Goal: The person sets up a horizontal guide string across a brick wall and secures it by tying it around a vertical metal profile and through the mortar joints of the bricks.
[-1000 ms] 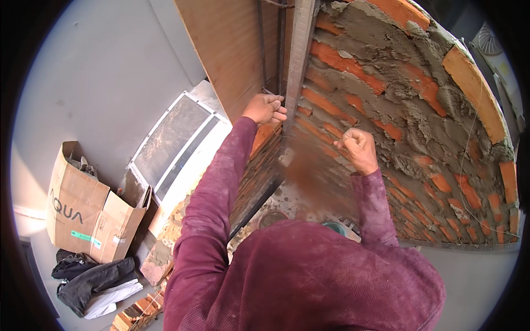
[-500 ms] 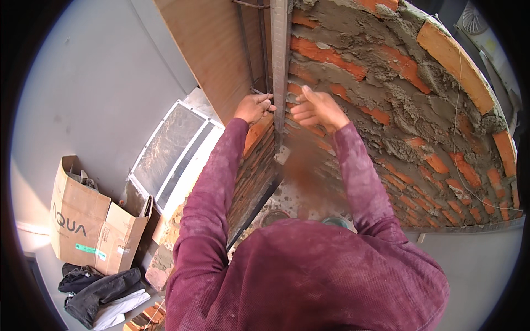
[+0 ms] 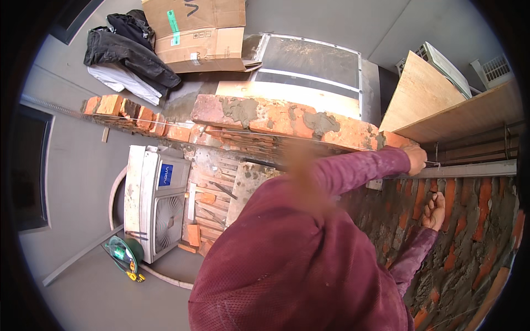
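The brick wall (image 3: 469, 243) fills the right side, its face rough with grey mortar, its top course (image 3: 287, 118) running away leftward with dabs of mortar on it; far below the wall's foot stand an outdoor air-conditioning unit (image 3: 157, 201) and, beyond the wall's top course, a flattened cardboard box (image 3: 199, 33) with dark clothes (image 3: 130, 49) heaped beside it; plywood sheets (image 3: 419, 91) lean just beyond the wall's top edge, and a grey metal rail (image 3: 469, 169) lies along that edge; the left hand (image 3: 415, 157) reaches to the rail's near end, its grip pinched on a thin line (image 3: 433, 163) that seems to stretch along the top course; the right hand (image 3: 435, 209) is just below on the wall's face, its grip clenched into a fist, though I cannot tell whether it holds anything; by my reading the step in hand is fixing or tensioning the line at the wall's corner, and the next move calls for a steady pull with the line kept level against the bricks; the person's hood and shoulders hide the wall's middle, a blurred patch covers part of the left sleeve, and the line's far end is too fine to follow.
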A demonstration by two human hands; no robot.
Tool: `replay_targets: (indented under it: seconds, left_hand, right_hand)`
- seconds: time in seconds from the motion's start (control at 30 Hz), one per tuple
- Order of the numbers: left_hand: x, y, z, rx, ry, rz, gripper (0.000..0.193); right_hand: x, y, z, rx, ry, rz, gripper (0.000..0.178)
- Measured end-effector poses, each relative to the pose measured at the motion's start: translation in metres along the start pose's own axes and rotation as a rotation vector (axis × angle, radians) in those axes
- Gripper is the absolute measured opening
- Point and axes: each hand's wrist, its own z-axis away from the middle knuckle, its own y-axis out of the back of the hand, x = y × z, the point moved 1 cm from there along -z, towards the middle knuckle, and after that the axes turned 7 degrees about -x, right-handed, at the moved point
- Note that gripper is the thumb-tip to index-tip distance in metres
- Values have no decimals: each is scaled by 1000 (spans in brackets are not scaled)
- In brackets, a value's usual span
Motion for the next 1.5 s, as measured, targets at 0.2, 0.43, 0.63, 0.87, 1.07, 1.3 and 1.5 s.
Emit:
replay_targets:
  seconds: [0.2,0.43,0.63,0.87,1.07,1.3,1.5]
  left_hand:
    - [-79,-7,156,120,177,28,33]
    - [-144,16,304,363,511,-383,24]
    - [-210,9,404,805,522,-649,16]
    - [-248,16,469,939,717,-765,25]
    - [-272,32,494,974,653,-798,27]
    - [-271,24,505,1013,661,-742,29]
    - [-255,19,514,986,754,-794,23]
  right_hand:
    - [8,3,-22,-156,-2,-41,14]
    - [2,-4,-13,-209,17,-53,15]
    - [8,0,-22,-290,3,-92,16]
    - [11,-8,-35,-179,9,-145,19]
    - [13,-5,-46,-191,25,-179,21]
    - [8,-10,-46,-229,2,-190,21]
    - [5,-30,-35,-164,-4,-178,20]
